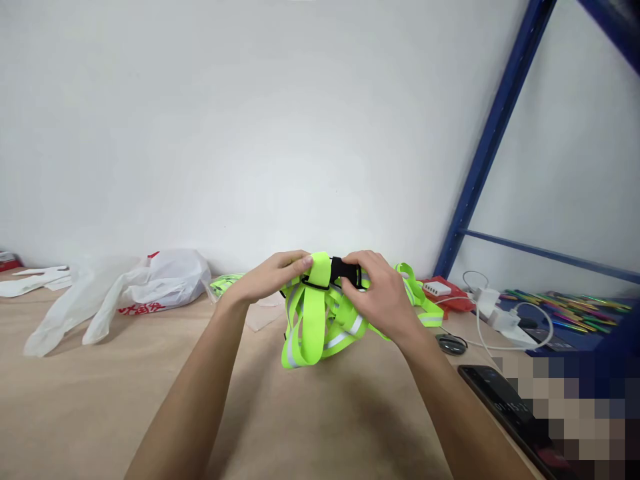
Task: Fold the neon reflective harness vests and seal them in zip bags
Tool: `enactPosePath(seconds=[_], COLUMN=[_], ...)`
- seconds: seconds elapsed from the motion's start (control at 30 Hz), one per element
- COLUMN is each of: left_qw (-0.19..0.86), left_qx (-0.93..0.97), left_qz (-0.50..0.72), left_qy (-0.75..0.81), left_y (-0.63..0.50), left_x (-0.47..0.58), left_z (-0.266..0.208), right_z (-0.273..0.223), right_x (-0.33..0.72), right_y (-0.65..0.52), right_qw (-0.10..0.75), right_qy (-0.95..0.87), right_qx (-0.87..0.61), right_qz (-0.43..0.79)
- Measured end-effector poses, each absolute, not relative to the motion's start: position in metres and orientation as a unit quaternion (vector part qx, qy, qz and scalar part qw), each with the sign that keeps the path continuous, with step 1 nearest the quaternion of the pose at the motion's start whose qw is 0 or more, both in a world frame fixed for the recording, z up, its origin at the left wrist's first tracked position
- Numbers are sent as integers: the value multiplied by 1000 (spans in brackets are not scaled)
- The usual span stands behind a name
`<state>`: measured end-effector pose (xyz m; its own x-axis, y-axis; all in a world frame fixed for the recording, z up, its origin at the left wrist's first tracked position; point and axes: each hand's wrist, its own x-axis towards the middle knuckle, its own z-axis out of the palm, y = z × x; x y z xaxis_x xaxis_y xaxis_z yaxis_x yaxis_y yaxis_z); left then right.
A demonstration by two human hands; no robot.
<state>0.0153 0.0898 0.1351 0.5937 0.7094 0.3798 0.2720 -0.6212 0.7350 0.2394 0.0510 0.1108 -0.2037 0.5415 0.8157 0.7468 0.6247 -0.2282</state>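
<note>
Held up above the table is a neon-yellow reflective strap harness (314, 327) with silver-grey stripes, its bands looped and hanging down in a bunch. My left hand (277, 273) pinches the yellow webbing, thumb on top, beside a black slider (316, 285). My right hand (381, 293) grips the black plastic buckle (345, 270) between thumb and fingers, just right of the slider. The buckle's far side is partly covered by my fingers. Some yellow strap trails out behind my right hand toward the right.
White plastic bags (175, 280) lie at the left. On the right are a red packet (450, 300), a computer mouse (451, 344), white chargers with cables (505, 320), a phone (515, 413) and many coloured pens (575, 310). A blue metal frame (487, 140) rises by the wall.
</note>
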Motion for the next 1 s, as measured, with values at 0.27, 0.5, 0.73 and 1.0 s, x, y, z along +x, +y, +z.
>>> enactPosePath(seconds=[0.27,0.5,0.73,1.0], left_qw=[308,276,424,493], left_qx=[807,791,610,542], left_qz=[391,410,609,658], left_qy=[319,361,278,174], left_y=[83,79,92,90], left_x=[22,7,-4,86], left_z=[138,145,141,110], right_z=[110,119,121,104], right_x=[236,244,266,227], right_y=[53,51,64,61], right_qw=[474,465,642,617], right_qy=[-778,-778,-635,-626], right_qx=[-404,-420,-359,-275], right_qz=[-84,-44,235,390])
